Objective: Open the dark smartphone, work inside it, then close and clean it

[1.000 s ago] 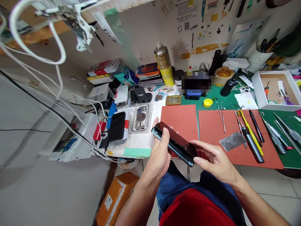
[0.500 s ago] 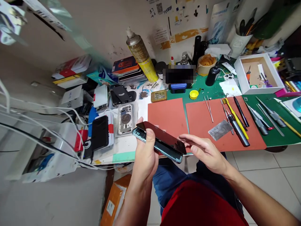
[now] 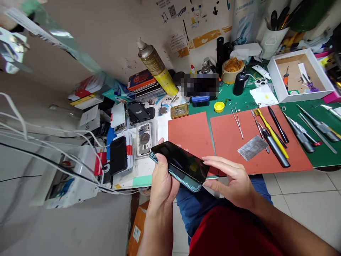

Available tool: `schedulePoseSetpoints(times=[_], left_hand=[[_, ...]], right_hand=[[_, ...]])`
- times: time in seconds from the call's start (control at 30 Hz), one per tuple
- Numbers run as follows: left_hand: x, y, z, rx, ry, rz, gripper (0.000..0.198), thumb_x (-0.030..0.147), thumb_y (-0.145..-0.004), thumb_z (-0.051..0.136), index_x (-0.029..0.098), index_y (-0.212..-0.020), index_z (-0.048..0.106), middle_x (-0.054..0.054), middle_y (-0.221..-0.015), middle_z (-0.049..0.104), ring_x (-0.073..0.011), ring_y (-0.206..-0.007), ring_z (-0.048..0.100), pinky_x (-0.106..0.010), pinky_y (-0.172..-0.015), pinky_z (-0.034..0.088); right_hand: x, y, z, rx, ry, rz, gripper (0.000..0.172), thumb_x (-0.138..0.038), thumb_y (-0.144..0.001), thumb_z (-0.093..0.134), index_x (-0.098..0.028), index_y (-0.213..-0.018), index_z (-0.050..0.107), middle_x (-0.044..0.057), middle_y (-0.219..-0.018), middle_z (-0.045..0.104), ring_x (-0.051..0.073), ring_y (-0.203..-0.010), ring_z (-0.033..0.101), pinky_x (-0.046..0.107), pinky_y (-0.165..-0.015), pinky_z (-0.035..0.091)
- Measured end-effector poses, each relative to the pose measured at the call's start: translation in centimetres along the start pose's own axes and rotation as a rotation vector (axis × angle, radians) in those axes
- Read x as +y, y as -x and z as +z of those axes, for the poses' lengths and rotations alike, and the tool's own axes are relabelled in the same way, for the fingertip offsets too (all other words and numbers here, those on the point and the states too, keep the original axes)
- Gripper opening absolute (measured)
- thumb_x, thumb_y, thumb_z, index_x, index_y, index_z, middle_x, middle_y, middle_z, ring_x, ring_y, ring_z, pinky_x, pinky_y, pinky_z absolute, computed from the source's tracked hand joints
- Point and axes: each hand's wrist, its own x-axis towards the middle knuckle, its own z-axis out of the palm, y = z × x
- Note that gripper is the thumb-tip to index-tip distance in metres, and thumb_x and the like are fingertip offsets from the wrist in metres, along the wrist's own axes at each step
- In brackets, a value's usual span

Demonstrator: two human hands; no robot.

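My left hand (image 3: pixel 163 179) is wrapped round a phone frame (image 3: pixel 188 184) with a teal edge, its thumb along the near side. Over the frame lies a dark, glossy phone screen (image 3: pixel 183 160), shifted so that a strip of the frame's inside shows along the near edge. My right hand (image 3: pixel 229 177) holds the right end of the screen, fingertips at its far corner and thumb by the near corner. The phone is held tilted above the front edge of the bench, near an orange-red mat (image 3: pixel 190 131).
Tweezers (image 3: pixel 237 122), a metal plate (image 3: pixel 252 147) and a yellow brush (image 3: pixel 271 133) lie on the right mat (image 3: pixel 226 142). An opened phone shell (image 3: pixel 144 138) and a black phone (image 3: pixel 118 155) sit leftward, near loose white cables (image 3: pixel 80 170). A spray can (image 3: pixel 158 67) and white box (image 3: pixel 301 76) stand behind.
The screen has come down flatter over the frame, its dark face turning upward. My right hand has moved from beside the screen's end to its edge and corner. The view has shifted slightly.
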Motion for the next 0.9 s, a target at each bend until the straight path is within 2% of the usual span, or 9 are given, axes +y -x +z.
schedulePoseSetpoints(times=[0.1,0.23,0.43,0.6,0.7,0.8,0.9], left_hand=[[-0.1,0.0,0.1,-0.040,0.010,0.014,0.086,0.070,-0.078,0.090,0.035,-0.151,0.063,-0.004,-0.109,0.083,-0.0247,-0.098,0.084,-0.048,-0.107,0.064],[-0.3,0.1,0.2,-0.041,0.006,0.010,0.089,0.071,-0.076,0.090,0.037,-0.153,0.062,-0.005,-0.112,0.083,-0.0297,-0.111,0.083,-0.050,-0.110,0.063],[-0.4,0.1,0.2,-0.055,-0.004,0.000,0.096,0.070,-0.073,0.092,0.039,-0.157,0.059,-0.008,-0.126,0.083,-0.0339,-0.117,0.082,-0.054,-0.112,0.062],[-0.5,0.3,0.5,-0.046,-0.009,0.006,0.091,0.069,-0.074,0.092,0.040,-0.155,0.061,-0.007,-0.121,0.085,-0.0347,-0.119,0.082,-0.057,-0.114,0.060],[-0.5,0.4,0.7,-0.009,-0.008,0.007,0.086,0.069,-0.076,0.091,0.039,-0.152,0.064,-0.006,-0.121,0.085,-0.0331,-0.120,0.081,-0.055,-0.115,0.059],[-0.5,0.3,0.7,0.051,0.001,0.038,0.081,0.068,-0.075,0.092,0.038,-0.146,0.069,-0.003,-0.114,0.086,-0.0300,-0.114,0.083,-0.050,-0.114,0.061],[-0.1,0.1,0.8,0.106,-0.012,0.130,0.076,0.069,-0.070,0.094,0.042,-0.138,0.073,0.002,-0.110,0.086,-0.0245,-0.099,0.084,-0.045,-0.109,0.065]], right_hand=[[0.4,0.0,0.0,0.016,-0.013,-0.030,0.035,-0.040,-0.099,0.084,-0.022,-0.129,0.082,0.014,-0.133,0.083,0.030,-0.120,0.082,0.043,-0.104,0.071],[1.1,0.0,0.0,0.035,-0.018,-0.030,0.032,-0.041,-0.100,0.083,-0.024,-0.127,0.084,0.014,-0.131,0.083,0.031,-0.117,0.083,0.043,-0.099,0.073],[1.8,0.0,-0.1,0.063,-0.041,-0.015,0.027,-0.038,-0.101,0.081,-0.025,-0.125,0.085,0.012,-0.131,0.084,0.030,-0.117,0.083,0.041,-0.096,0.074],[1.9,-0.3,0.0,0.069,-0.023,-0.031,0.023,-0.034,-0.104,0.078,-0.024,-0.123,0.084,0.011,-0.129,0.084,0.027,-0.116,0.083,0.041,-0.098,0.073],[1.3,-0.1,-0.1,0.081,0.040,-0.031,0.023,-0.025,-0.107,0.071,-0.023,-0.127,0.081,0.010,-0.131,0.084,0.027,-0.120,0.082,0.041,-0.104,0.070],[0.6,0.4,-1.7,0.159,0.211,-0.012,0.027,-0.015,-0.109,0.060,-0.025,-0.122,0.081,0.007,-0.123,0.086,0.026,-0.113,0.083,0.041,-0.100,0.070],[0.5,0.9,-5.3,0.332,0.557,0.021,0.022,-0.017,-0.109,0.061,-0.025,-0.107,0.081,0.007,-0.102,0.085,0.027,-0.094,0.082,0.042,-0.088,0.067]])
